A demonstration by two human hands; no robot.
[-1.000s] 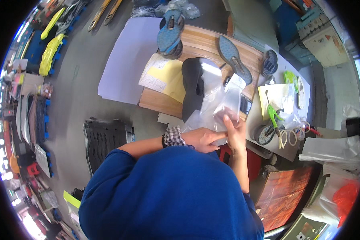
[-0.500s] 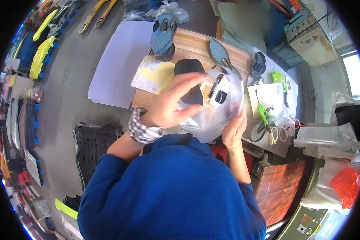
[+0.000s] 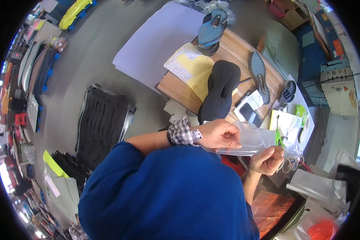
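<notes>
A clear plastic bag (image 3: 250,140) is stretched flat between my two hands, close to my body at the near side of the table. My left hand (image 3: 220,134) pinches it at one end, thumb against fingers. At the other end my right hand (image 3: 267,160) has its fingers curled closed on the bag. Just beyond my left hand lies a black shoe sole (image 3: 223,82) with a long slot in it. Next to the sole, a dark-screened phone (image 3: 250,113) rests by a white paper or card (image 3: 253,100).
On the wooden table (image 3: 238,46) are stacked blue soles (image 3: 210,34), a grey-blue sole (image 3: 258,74) and yellow papers (image 3: 198,70). Green-handled scissors (image 3: 278,138) lie right. Black cut sheets (image 3: 102,124) are stacked at left; plastic bags (image 3: 320,188) fill the right.
My left hand came down from above the sole and now pinches the bag. The bag, puffed out before, is now flattened and drawn nearer. The view has turned, moving the table rightward.
</notes>
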